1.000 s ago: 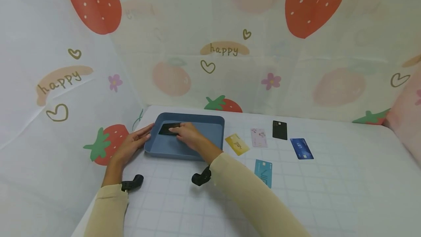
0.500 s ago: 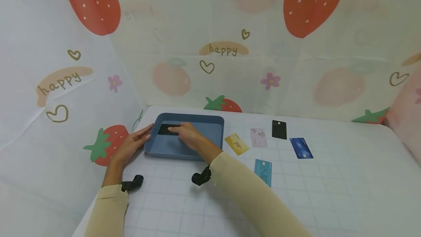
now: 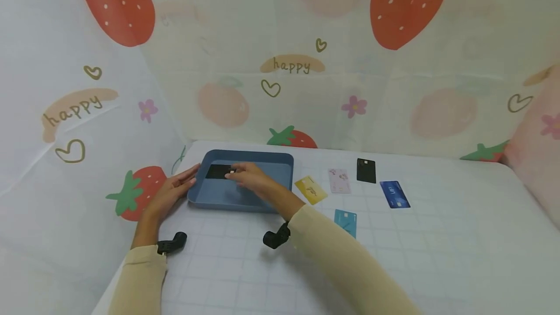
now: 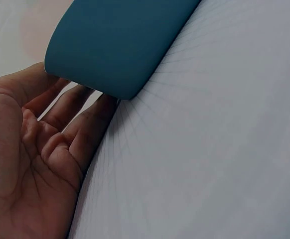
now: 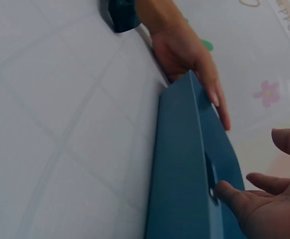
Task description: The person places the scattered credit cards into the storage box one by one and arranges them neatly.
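A blue tray (image 3: 262, 193) stands at the table's back left, and a black card (image 3: 215, 171) lies flat in its far left corner. My right hand (image 3: 248, 180) hovers inside the tray with relaxed, spread fingers. Its fingertips (image 3: 231, 175) are at the card's right end, not gripping it. In the right wrist view that hand (image 5: 267, 209) is spread beside the tray wall (image 5: 177, 174). My left hand (image 3: 172, 192) lies flat, its straight fingers against the tray's left wall. The left wrist view shows the palm (image 4: 35, 164) by the tray corner (image 4: 120, 45).
Several cards lie right of the tray: yellow (image 3: 310, 189), pale pink (image 3: 339, 181), black (image 3: 365, 170), dark blue (image 3: 394, 194) and teal (image 3: 345, 221). Strawberry-print cloth (image 3: 280, 62) walls the back and left. The table's left edge (image 3: 127, 266) runs near my left forearm.
My right hand has drawn back a little to the right, so more of the black card shows in the tray. The left hand has stayed at the tray's wall.
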Demonstrator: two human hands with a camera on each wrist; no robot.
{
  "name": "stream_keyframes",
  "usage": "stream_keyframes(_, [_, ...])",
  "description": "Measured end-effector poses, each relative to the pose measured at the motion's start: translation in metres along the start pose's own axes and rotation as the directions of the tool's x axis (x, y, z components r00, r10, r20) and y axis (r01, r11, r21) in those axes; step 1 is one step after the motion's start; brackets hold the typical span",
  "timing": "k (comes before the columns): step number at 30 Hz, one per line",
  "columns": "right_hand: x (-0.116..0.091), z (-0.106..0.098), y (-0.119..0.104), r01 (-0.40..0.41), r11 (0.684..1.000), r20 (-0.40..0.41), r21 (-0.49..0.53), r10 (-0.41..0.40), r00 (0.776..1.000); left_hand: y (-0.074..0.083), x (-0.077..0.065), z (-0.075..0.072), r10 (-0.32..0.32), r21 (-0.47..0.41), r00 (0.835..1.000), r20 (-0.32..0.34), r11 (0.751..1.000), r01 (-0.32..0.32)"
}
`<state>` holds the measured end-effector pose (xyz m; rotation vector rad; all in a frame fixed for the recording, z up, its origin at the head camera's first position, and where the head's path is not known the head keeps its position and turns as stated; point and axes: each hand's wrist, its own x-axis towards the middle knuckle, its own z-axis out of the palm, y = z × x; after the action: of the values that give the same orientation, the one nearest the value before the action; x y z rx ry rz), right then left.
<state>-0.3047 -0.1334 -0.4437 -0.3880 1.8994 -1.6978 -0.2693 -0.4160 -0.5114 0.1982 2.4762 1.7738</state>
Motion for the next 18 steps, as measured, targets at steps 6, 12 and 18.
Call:
stream_keyframes(6, [-0.017, -0.005, -0.009, 0.08, 0.996, 0.076, -0.034, -0.077, 0.994, 0.001, 0.0, 0.0, 0.005, 0.002, 1.0, -0.004, 1.0, -0.005])
stream_keyframes(12, [-0.031, -0.011, -0.014, 0.154, 0.986, 0.126, -0.068, -0.144, 0.981, 0.003, -0.001, 0.001, 0.005, 0.001, 1.0, -0.007, 1.0, -0.005])
stream_keyframes(18, [-0.053, -0.017, -0.017, 0.191, 0.976, 0.137, -0.107, -0.176, 0.975, 0.001, -0.004, 0.001, 0.006, 0.007, 1.0, 0.001, 1.0, -0.006])
